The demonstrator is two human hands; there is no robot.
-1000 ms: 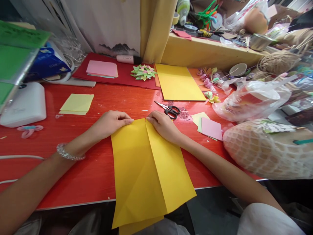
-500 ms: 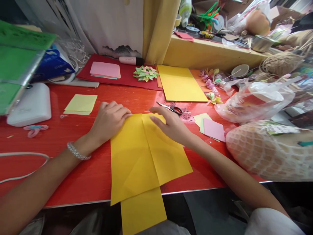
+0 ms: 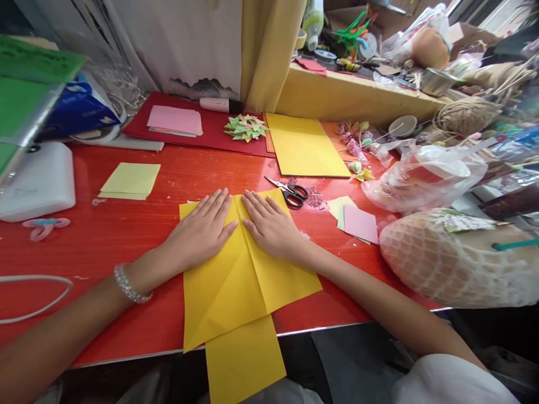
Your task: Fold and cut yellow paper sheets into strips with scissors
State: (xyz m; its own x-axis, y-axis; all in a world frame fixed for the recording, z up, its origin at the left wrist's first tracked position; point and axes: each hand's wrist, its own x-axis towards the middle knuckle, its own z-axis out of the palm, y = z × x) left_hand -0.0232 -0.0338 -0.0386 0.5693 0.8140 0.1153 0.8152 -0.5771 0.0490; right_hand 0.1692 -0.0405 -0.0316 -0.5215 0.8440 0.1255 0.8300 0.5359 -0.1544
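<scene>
A creased yellow sheet of paper (image 3: pixel 223 303) lies on the red table, its near end over the front edge. My left hand (image 3: pixel 202 230) rests flat on its upper left part, fingers stretched out. On the other side of the central crease, my right hand (image 3: pixel 269 227) lies flat too, fingers spread. Another piece of yellow paper (image 3: pixel 246 359) shows beneath the sheet and hangs past the table edge. Black-handled scissors (image 3: pixel 295 195) lie just beyond my right hand, blades pointing left.
Yellow square papers (image 3: pixel 130 179) lie at left, pink ones (image 3: pixel 361 223) at right. Behind are a yellow stack (image 3: pixel 307 145), a folded-paper wreath (image 3: pixel 246 128) and a marker (image 3: pixel 214 105). A netted fruit (image 3: pixel 455 258) and plastic bag (image 3: pixel 425 174) crowd the right side. A white cable (image 3: pixel 37 278) lies left.
Both hands have gone from holding the paper's far edge to lying flat on it. The sheet has moved away from me, and more of the lower yellow piece shows.
</scene>
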